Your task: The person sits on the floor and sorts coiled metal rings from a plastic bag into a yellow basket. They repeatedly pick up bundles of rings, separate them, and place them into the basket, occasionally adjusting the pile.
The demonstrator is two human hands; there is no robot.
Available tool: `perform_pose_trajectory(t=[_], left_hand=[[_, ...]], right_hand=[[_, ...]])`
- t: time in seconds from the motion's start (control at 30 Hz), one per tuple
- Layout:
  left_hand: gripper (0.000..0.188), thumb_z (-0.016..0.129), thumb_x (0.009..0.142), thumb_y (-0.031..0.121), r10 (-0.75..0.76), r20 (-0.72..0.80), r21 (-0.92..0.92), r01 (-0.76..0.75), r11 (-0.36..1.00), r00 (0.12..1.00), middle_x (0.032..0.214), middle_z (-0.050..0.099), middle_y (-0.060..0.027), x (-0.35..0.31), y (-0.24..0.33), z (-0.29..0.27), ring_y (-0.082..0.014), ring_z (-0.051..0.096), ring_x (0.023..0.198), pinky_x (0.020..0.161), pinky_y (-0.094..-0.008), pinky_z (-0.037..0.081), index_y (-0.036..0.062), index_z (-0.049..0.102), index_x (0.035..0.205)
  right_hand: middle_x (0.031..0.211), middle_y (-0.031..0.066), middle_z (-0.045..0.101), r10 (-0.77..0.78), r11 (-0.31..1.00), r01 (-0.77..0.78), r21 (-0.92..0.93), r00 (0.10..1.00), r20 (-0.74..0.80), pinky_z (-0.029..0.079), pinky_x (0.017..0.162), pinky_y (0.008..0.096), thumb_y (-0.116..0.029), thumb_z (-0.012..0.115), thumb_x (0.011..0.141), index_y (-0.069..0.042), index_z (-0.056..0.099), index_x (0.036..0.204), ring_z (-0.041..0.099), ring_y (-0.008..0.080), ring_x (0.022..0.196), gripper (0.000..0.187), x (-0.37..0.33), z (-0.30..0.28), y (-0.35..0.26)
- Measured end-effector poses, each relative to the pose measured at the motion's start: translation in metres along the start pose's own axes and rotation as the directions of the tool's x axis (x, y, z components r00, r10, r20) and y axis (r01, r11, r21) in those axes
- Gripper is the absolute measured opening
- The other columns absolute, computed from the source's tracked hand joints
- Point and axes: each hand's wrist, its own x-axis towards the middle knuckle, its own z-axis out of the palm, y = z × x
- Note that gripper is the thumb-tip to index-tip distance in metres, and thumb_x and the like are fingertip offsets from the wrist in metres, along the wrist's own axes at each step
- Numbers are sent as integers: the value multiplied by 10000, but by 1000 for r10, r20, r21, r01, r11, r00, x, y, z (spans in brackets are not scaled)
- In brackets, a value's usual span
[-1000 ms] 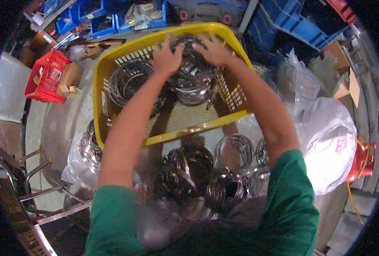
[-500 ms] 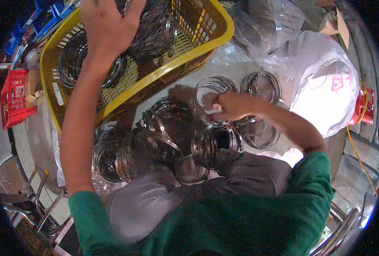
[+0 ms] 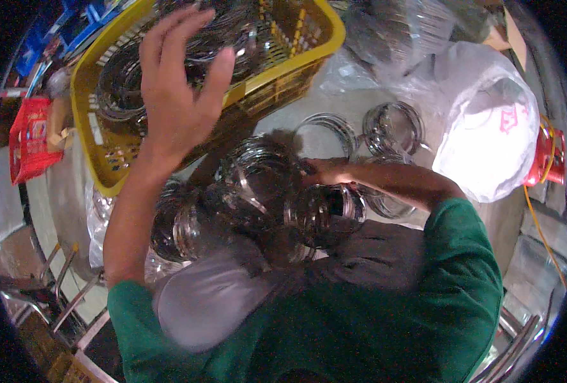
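My left hand [image 3: 184,108] is raised over the near rim of a yellow plastic basket [image 3: 283,78], fingers spread and holding nothing. Inside the basket lie bundles of thin shiny metal rings [image 3: 120,86]. My right hand [image 3: 327,171] reaches in from the right, between a dark pile of metal rings [image 3: 255,163] and another ring bundle [image 3: 354,210] close to my legs. Its fingertips are lost in shadow, so whether they grip a ring does not show. Beyond that hand a loose ring bundle [image 3: 344,131] lies flat, with another bundle [image 3: 417,131] to its right.
A white plastic sack [image 3: 488,140] stands at the right, beside a red object [image 3: 550,156] and a yellow cord [image 3: 539,233]. Clear plastic-wrapped goods [image 3: 398,38] sit at the back. A red crate [image 3: 33,140] and blue bins [image 3: 37,48] are at the left.
My left hand has drawn back from over the basket toward me, fingers spreading. My right hand has moved left and slightly nearer, off the loose ring bundle to the dark pile.
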Motion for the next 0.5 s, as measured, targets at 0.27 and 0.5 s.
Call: perform_pose_trajectory(t=[0.27, 0.5], left_hand=[[408, 730, 831, 167, 147, 262, -239, -83, 967, 954, 1262, 589, -153, -34, 56, 15, -359, 539, 1236, 1060, -472, 413, 37, 648, 1209], [331, 716, 852, 155, 16, 294, -264, 66, 962, 956, 1183, 616, -161, -42, 42, 15, -357, 575, 1123, 990, -441, 460, 23, 655, 1150]], right_hand=[[1389, 162, 596, 90, 977, -140, 161, 954, 286, 430, 1048, 455, -577, 551, 963, -123, 559, 1409, 544, 329, 1271, 636, -16, -21, -6], [1076, 41, 708, 1, 740, -244, 626, 932, 362, 524, 838, 344, -301, 626, 961, -54, 657, 1183, 648, 160, 946, 334, -15, -27, 3]])
